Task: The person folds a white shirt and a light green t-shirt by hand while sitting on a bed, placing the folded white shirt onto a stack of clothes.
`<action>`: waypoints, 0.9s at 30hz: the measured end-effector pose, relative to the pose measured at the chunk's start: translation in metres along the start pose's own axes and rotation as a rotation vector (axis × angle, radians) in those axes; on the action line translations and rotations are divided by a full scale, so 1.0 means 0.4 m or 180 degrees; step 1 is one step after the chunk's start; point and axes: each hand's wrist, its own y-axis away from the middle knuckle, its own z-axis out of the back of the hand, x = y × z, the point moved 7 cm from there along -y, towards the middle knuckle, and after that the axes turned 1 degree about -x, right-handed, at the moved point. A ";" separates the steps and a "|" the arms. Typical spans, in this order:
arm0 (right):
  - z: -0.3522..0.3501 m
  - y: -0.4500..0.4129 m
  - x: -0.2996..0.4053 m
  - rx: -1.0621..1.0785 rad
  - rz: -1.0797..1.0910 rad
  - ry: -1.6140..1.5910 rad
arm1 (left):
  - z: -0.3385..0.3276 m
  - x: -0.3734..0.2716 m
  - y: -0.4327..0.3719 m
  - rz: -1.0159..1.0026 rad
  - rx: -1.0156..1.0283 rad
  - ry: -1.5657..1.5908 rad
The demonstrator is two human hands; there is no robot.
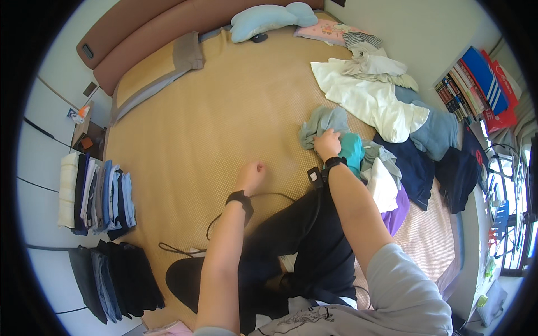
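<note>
My right hand (328,143) grips the near edge of a crumpled grey-green garment (323,120) on the woven bed mat (235,109). Right beside it lies a teal cloth (352,152), partly hidden by my wrist. My left hand (251,176) is curled into a fist over the mat, with nothing visible in it. More loose clothes lie to the right: a grey-green piece (383,157), a white piece (382,187) and a purple one (396,208). Black bands circle both wrists.
A cream shirt (374,98), a blue-grey garment (437,130) and dark clothes (410,172) spread along the right side. Folded tops (98,193) and folded dark trousers (117,281) line the left edge. Pillows (265,21) rest by the headboard (147,38). A cable (214,224) runs near my legs.
</note>
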 end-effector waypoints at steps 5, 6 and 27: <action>-0.023 -0.023 -0.006 -0.0177 0.0101 -0.0088 | -0.037 0.051 0.007 0.0153 0.0047 0.0220; -0.030 -0.028 -0.009 -0.0181 0.0095 -0.0082 | -0.046 0.059 0.004 0.0149 0.0054 0.0224; 0.175 0.572 0.518 0.1862 0.2773 -0.2821 | 0.381 0.068 0.141 -0.0175 -0.1948 0.1793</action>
